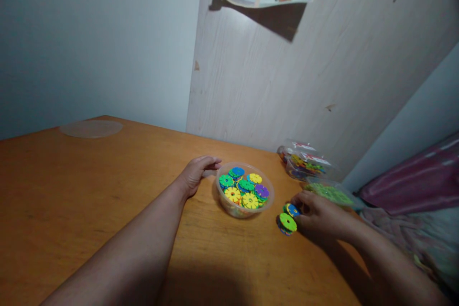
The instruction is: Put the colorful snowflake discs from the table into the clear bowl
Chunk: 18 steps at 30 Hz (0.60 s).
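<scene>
A clear plastic bowl [269,194] stands on the wooden table [89,191], filled with several flat flower-shaped discs [245,187] in green, yellow, blue and purple. My left hand [197,172] rests at the bowl's left rim, its fingers curled against it. To the right of the bowl my right hand [317,215] lies on the table with its fingers closed on a small stack of joined discs [288,222], green on top with blue beside it.
Near the table's far right corner lie clear bags or tubs of more coloured pieces [306,162] and one with green pieces [330,193]. A round clear lid [91,128] sits at the far left. A pale wooden panel [268,81] stands behind; a purple cloth [416,181] is at the right.
</scene>
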Available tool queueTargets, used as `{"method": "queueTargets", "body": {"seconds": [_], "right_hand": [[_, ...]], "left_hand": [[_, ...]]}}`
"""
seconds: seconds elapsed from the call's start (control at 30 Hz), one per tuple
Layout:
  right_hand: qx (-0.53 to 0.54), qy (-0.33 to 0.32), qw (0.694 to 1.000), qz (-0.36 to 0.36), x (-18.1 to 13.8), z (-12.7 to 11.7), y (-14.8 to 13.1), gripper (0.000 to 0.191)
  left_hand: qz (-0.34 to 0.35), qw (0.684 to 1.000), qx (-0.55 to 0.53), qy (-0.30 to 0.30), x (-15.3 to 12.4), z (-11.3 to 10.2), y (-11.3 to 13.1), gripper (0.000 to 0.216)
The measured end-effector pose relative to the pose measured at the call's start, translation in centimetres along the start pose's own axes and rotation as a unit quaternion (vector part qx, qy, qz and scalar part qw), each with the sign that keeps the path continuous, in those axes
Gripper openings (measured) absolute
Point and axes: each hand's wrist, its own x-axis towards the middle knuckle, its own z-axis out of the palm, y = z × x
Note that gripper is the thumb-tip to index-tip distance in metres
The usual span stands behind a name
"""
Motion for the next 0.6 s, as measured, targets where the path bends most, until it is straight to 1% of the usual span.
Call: {"method": "queueTargets", "body": {"seconds": [0.17, 0.33, 0.43, 0.5, 0.6], "right_hand": [[0.032, -0.005, 0.999, 0.022, 0.1, 0.0, 0.0, 0.023], [0.030, -0.010, 0.999, 0.001, 0.0, -0.5, 0.0, 0.024], [0.030, -0.005, 1.000, 0.006, 0.0, -1.1, 0.0, 0.025], [0.037, 0.007, 0.999, 0.004, 0.0, -1.6, -0.4, 0.026], [0.050, 0.034, 0.998, -0.035, 0.1, -2.4, -2.2, 0.026]], "left_hand": [[0.001, 1.000, 0.001, -0.002, 0.0, 0.0, 0.0, 0.030], [0.005, 1.000, -0.001, -0.003, 0.1, -0.2, 0.0, 0.030], [0.003, 1.000, -0.004, -0.002, 0.1, -0.2, -0.1, 0.030], [0.004, 1.000, -0.004, -0.002, 0.1, -0.2, -0.2, 0.030], [0.007, 1.000, -0.004, -0.003, 0.1, -0.2, -0.2, 0.030]]}}
